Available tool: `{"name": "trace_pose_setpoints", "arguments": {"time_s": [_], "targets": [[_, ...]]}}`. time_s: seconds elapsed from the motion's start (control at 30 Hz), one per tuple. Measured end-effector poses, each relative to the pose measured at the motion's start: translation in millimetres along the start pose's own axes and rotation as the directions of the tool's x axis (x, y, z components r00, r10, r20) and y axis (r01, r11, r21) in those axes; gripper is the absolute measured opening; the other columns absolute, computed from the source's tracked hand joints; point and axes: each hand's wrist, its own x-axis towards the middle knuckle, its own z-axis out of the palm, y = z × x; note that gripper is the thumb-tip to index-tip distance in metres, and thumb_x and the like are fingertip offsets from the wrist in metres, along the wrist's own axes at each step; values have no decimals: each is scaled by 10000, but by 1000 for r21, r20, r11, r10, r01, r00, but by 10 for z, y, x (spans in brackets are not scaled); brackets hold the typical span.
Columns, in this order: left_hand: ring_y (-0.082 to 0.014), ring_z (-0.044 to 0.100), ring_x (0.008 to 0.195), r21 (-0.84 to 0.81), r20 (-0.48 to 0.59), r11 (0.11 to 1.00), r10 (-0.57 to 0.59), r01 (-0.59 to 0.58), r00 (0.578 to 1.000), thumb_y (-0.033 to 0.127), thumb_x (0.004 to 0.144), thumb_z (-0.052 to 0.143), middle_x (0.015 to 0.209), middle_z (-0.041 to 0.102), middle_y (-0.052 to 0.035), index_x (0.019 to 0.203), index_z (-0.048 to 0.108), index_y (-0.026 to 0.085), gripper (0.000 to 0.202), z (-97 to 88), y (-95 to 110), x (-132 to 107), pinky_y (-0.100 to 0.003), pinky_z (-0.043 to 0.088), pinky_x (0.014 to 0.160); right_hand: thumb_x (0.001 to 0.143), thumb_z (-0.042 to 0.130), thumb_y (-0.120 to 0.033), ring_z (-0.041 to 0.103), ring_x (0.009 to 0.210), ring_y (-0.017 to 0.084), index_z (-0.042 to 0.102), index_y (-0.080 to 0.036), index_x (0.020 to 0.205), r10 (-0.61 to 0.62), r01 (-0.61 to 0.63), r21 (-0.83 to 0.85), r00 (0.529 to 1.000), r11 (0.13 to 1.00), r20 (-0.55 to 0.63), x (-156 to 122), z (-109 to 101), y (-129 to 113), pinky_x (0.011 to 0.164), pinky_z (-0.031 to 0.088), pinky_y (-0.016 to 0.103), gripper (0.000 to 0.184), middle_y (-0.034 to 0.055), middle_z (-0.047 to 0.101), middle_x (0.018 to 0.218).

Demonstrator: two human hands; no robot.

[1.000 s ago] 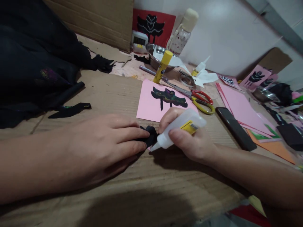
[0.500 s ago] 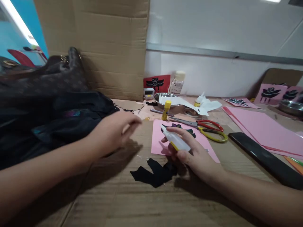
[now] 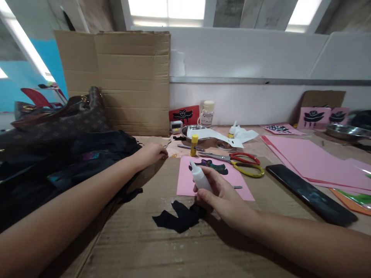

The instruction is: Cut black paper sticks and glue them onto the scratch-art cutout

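Note:
In my right hand (image 3: 218, 191) I hold a white glue bottle (image 3: 200, 178), its nozzle tilted up and to the left. Behind it lies a sheet of pink paper (image 3: 185, 181) with a dark, shiny cut-out shape (image 3: 217, 166) on it. A black cut-out piece (image 3: 178, 218) rests on the cardboard just left of my right hand. My left hand (image 3: 150, 155) reaches to the cardboard's far edge beside the dark cloth (image 3: 116, 148). Its fingers are curled together, and whatever they may hold is hidden.
Behind the pink sheet stand a yellow glue stick (image 3: 194, 145) and scissors (image 3: 246, 162) with red and yellow handles. A long black case (image 3: 310, 195) and stacked pink paper (image 3: 313, 158) lie right. A brown handbag (image 3: 66, 119) and an upright cardboard panel (image 3: 133, 77) stand left.
My left hand has moved farther forward to the cardboard's far edge, and its fingers have drawn together. The right hand keeps its hold on the glue bottle, now more upright. The view has tilted up.

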Motion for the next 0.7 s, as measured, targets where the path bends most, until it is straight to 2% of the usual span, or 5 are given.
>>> {"name": "trace_pose_setpoints", "arguments": {"time_s": [0.13,0.27,0.4,0.53,0.7], "targets": [[-291,730,1187,-81,-46,996,-43,39,998,402,1068,744,1424,699,-119,1386,686,209,377,18,3,23,-518,650,997,911,748,-359,599,876,201,555,-245,1287,-47,47,-7,999,999,17,-4,12,52,768,529,345,438,32,614,1064],[-273,765,1085,-264,-130,964,-68,32,989,457,1084,683,1208,805,-91,1240,771,189,323,-265,158,-176,-470,638,980,1022,666,-441,612,812,195,537,-243,1337,-63,63,-3,998,998,29,2,-1,21,706,524,329,394,26,628,1013],[-249,779,861,-456,-161,889,-45,-34,986,695,934,705,963,864,-40,1088,863,249,497,-560,559,-490,-339,630,784,1031,655,-415,659,1107,274,558,-242,1363,-190,187,-154,982,970,-11,-29,-29,-58,948,561,420,387,96,690,1242],[-204,777,840,-644,-186,748,47,-158,981,511,839,827,890,869,15,922,896,307,232,-590,936,-647,-278,616,825,1025,631,-407,636,1264,314,536,-218,1395,-198,198,-190,980,962,20,-70,-35,-85,1151,480,510,426,130,679,1360],[-164,763,803,-727,-151,664,90,-172,984,367,832,839,845,857,44,870,895,329,77,-516,1024,-639,-249,609,835,1016,626,-423,643,1258,322,528,-195,1426,-208,212,-247,977,946,43,-86,-39,-76,1125,496,516,480,155,682,1391]]}}
